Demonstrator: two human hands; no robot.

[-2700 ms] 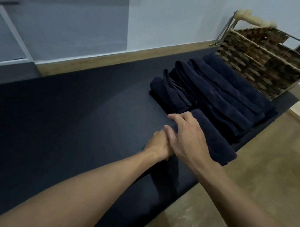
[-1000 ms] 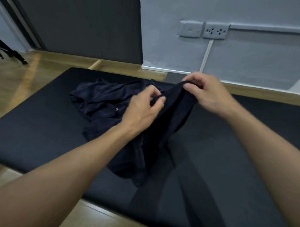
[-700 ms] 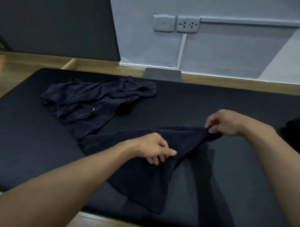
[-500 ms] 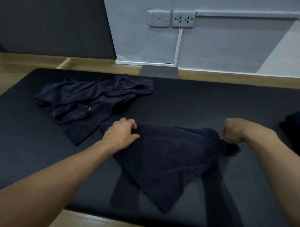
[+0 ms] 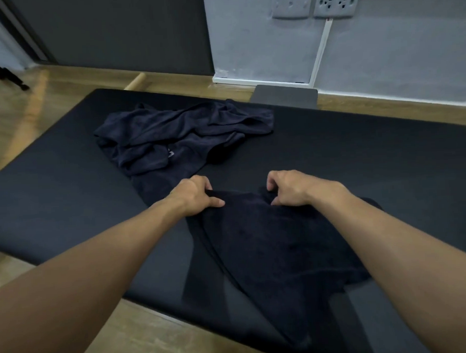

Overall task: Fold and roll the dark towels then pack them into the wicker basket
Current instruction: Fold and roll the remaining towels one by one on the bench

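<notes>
Towel, dark, lies spread on the black worktop nearest me. My left hand and right hand have their fingers clamped on its far edge. Just beyond my left hand sits a crumpled towel heap, touching the spread one. Farther off are a grey pad, then wall sockets.

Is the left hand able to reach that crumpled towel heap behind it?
Probably yes, once it lets go: the left hand grips the far edge of the near towel, and the crumpled heap lies just beyond it on the mat, nothing between.
</notes>
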